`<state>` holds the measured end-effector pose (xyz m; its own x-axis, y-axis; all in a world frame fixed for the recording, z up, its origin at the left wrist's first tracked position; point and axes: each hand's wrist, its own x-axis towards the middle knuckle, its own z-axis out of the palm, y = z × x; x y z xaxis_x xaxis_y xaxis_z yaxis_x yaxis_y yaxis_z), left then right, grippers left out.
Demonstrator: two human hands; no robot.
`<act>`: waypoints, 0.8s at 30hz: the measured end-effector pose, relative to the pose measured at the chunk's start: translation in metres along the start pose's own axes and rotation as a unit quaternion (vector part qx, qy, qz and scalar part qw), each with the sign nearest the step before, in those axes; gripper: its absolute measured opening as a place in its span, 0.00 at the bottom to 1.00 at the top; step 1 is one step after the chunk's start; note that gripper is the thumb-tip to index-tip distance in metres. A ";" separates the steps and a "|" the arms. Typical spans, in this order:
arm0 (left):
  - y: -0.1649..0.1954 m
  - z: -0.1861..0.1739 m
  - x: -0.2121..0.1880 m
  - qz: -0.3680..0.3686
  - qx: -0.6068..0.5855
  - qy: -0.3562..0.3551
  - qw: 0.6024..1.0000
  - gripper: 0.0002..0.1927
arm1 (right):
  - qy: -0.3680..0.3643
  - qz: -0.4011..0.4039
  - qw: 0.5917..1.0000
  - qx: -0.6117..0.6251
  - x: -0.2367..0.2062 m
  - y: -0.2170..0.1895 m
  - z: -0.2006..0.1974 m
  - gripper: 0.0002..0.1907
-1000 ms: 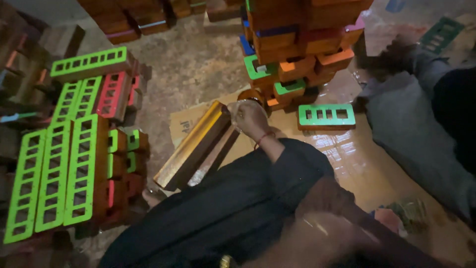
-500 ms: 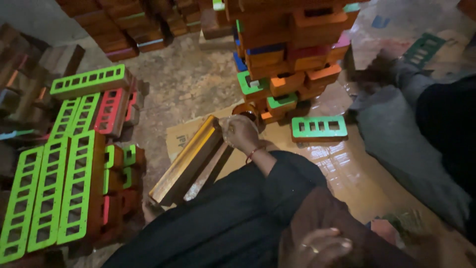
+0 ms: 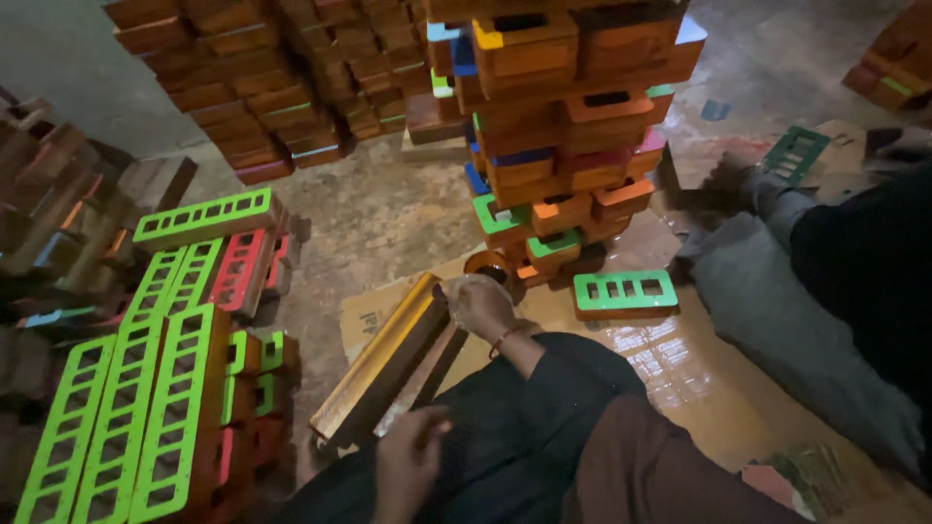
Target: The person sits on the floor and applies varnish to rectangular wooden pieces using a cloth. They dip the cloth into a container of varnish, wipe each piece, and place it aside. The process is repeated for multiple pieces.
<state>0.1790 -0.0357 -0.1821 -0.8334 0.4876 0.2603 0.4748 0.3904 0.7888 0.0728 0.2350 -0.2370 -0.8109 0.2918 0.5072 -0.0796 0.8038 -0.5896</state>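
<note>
- A person sits on the floor (image 3: 388, 213), seen from above, among stacks of painted wooden blocks.
- A long wooden channel (image 3: 383, 364), yellow along its edges, lies tilted across the lap, one end low, the other raised towards a tall stack (image 3: 558, 146).
- The right hand (image 3: 478, 306) rests on the upper end, fingers curled over the rim, beside a small round tin (image 3: 488, 264).
- The left hand (image 3: 408, 461) is near the lower end, loosely curled; I cannot tell whether it grips.
- The channel looks stiff, fairly heavy and awkward by its length; fresh paint could be tacky or slick, so holding the bare sides near both ends seems safest.
- Green ladder-like frames (image 3: 126, 408) lie to the left.
- Another person's hand (image 3: 733, 184) reaches in at the right.
</note>
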 end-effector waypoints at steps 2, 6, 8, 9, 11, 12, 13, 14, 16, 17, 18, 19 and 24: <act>-0.028 -0.006 0.015 -0.128 -0.029 0.026 0.991 0.13 | -0.024 0.003 1.000 -0.015 0.000 -0.005 0.001 0.07; -0.070 0.011 0.023 -0.183 0.086 0.029 0.979 0.22 | -0.053 -0.012 0.996 -0.066 0.001 -0.017 0.001 0.07; -0.077 0.013 0.026 -0.083 0.116 0.017 0.990 0.26 | -0.047 0.006 0.998 -0.035 0.002 -0.025 0.000 0.07; -0.076 0.011 0.029 -0.097 0.144 0.008 0.985 0.28 | -0.037 0.030 0.999 0.005 0.002 -0.029 -0.001 0.07; -0.071 0.007 0.032 -0.127 0.201 -0.012 0.971 0.32 | -0.025 0.032 0.998 0.043 0.002 -0.036 -0.004 0.07; -0.070 0.006 0.034 -0.191 0.218 -0.055 0.955 0.33 | -0.022 0.009 0.999 0.041 0.000 -0.038 -0.006 0.06; -0.065 0.003 0.034 -0.255 0.233 -0.099 0.933 0.34 | -0.020 -0.011 0.999 0.039 -0.001 -0.039 -0.006 0.05; -0.061 0.001 0.035 -0.318 0.247 -0.143 0.904 0.35 | -0.028 -0.027 0.999 0.007 -0.003 -0.039 -0.006 0.06; -0.053 -0.001 0.032 -0.314 0.250 -0.174 0.899 0.36 | -0.044 -0.060 0.996 -0.055 -0.008 -0.035 -0.003 0.08; -0.050 -0.002 0.030 -0.311 0.251 -0.189 0.897 0.36 | -0.042 -0.042 0.997 -0.050 -0.010 -0.032 -0.001 0.08; -0.048 -0.004 0.027 -0.291 0.259 -0.178 0.904 0.37 | -0.039 -0.024 0.998 -0.044 -0.013 -0.028 0.003 0.07; -0.047 -0.005 0.024 -0.270 0.268 -0.167 0.909 0.38 | -0.036 -0.006 0.999 -0.038 -0.015 -0.025 0.007 0.07; -0.053 -0.010 0.020 -0.205 0.203 -0.209 0.934 0.35 | -0.119 0.076 0.989 0.032 -0.016 -0.017 0.015 0.07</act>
<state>0.1342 -0.0543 -0.2127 -0.8263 0.4603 -0.3247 0.2781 0.8346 0.4754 0.0781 0.2090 -0.2446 -0.9292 0.2708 0.2516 0.0236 0.7228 -0.6907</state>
